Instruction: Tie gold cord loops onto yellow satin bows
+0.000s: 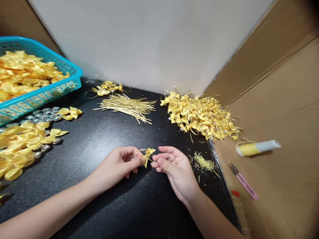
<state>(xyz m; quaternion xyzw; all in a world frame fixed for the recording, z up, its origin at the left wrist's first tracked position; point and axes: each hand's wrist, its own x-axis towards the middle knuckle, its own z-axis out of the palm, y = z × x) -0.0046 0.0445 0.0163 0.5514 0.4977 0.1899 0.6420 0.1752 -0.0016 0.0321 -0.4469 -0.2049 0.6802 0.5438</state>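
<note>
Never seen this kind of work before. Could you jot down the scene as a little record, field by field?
Left hand: pinching a yellow bow with looped gold wire
Right hand: fingertips beside the bow; grip unclear
Far left: teal basket heaped with yellow ribbon pieces
Far middle: loose gold strips
Far right: pile of wired bows
Right of right hand: thin clippings
Beyond table's right edge: pink-handled snips, white-and-yellow tube
</note>
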